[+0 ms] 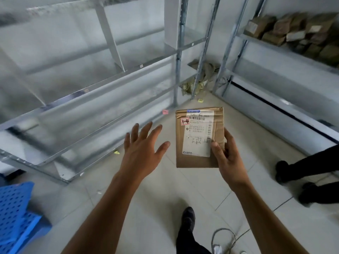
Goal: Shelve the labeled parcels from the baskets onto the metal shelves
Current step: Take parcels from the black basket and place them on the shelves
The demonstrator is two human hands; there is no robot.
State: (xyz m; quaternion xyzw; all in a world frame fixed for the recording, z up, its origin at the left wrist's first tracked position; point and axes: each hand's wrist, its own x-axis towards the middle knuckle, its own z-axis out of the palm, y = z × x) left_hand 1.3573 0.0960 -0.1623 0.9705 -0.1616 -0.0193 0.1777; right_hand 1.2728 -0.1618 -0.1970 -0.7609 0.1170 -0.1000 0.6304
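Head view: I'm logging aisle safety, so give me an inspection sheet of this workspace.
Surface: tiled floor, paper scraps on it.
Job's things: labeled parcel marked 1-4; blue basket lower left; metal shelves; shelved parcels upper right.
Clutter: crumpled packaging in the corner.
Hands: right hand grips the parcel; left hand open, holding nothing.
Cables: grey cable looped on the floor.
Surroundings: another person's legs at right.

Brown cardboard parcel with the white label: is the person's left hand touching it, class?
Apart. The head view shows bare floor between the spread fingers of the left hand and the brown cardboard parcel; only the right hand holds it.
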